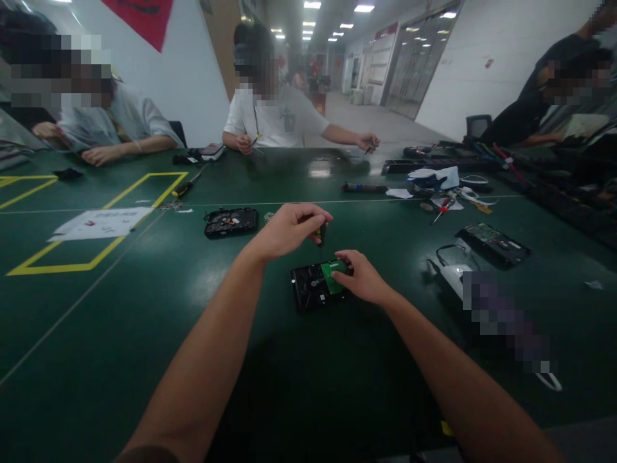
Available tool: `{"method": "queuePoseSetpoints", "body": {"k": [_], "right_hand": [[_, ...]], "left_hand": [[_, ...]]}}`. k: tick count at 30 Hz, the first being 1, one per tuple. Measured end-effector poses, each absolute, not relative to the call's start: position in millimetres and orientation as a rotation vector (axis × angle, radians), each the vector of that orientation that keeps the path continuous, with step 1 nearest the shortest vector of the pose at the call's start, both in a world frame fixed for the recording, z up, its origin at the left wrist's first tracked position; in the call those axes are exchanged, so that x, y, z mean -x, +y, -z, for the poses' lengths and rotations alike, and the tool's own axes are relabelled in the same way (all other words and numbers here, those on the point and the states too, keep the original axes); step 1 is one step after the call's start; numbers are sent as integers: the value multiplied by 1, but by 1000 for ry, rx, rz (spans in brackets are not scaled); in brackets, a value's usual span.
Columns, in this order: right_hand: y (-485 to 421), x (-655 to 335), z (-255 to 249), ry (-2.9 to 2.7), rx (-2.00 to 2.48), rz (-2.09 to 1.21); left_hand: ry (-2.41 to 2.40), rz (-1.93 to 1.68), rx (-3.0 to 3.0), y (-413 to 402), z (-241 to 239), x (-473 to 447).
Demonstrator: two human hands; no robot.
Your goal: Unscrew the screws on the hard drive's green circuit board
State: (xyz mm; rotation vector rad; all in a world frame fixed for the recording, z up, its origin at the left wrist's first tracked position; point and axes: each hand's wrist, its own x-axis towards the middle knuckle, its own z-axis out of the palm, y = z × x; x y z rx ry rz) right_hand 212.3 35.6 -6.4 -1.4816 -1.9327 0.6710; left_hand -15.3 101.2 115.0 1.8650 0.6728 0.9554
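A black hard drive (304, 287) with a green circuit board (332, 278) lies flat on the green table in front of me. My left hand (296, 228) is closed on a small screwdriver (320, 235) with a dark and yellow handle. Its thin shaft points down at the far edge of the drive; whether the tip sits in a screw is too small to tell. Gripping the drive's right side is my right hand (359, 275), with the thumb over the green board and the fingers at the far right edge.
Another opened drive (231, 222) lies left, and one more drive (494, 244) lies right. Beside that is a white-ended, partly blurred long item (456, 280). A red screwdriver (443, 209), a yellow screwdriver (187, 185) and a paper sheet (101, 223) lie further off. Several people sit around the table.
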Motion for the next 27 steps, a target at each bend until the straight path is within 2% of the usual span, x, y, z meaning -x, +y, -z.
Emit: {"method": "queuePoseSetpoints", "body": {"k": [27], "right_hand": [[47,-221,12,-1798,1436,-874]], "left_hand": [[734,-1039,-1989,100,-105,15]]}}
